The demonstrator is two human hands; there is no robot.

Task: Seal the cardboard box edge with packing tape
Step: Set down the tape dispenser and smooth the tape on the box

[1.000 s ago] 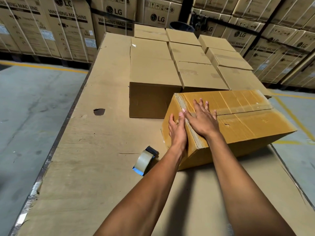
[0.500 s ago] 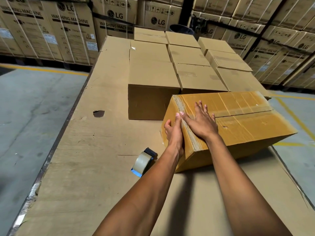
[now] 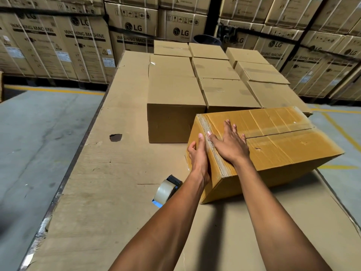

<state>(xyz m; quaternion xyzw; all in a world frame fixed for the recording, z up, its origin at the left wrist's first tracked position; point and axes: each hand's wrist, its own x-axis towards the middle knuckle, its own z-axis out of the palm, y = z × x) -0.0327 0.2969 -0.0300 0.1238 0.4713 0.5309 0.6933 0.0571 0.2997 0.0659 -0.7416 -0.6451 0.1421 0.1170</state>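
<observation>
A yellowish cardboard box [image 3: 283, 145] lies on the cardboard-covered table [image 3: 109, 184], wrapped in glossy tape, with its centre seam showing on top. My right hand [image 3: 230, 145] lies flat on the box top, fingers spread, beside the near-left edge. My left hand [image 3: 199, 157] presses flat on the left end face, its fingertips reaching that same taped edge. A tape dispenser [image 3: 166, 190] with a clear roll and a blue blade end sits on the table just left of my left forearm, untouched.
Several plain brown boxes [image 3: 173, 98] stand in rows behind the taped box, one touching its far side. Strapped washing machine cartons [image 3: 82, 47] line the back wall. The table's left edge drops to grey floor [image 3: 39, 133]. A small hole [image 3: 115, 137] marks the table cover.
Both hands have stayed pressed on the box edge, sliding slightly along it. The view has shifted a little; the box and dispenser have not moved.
</observation>
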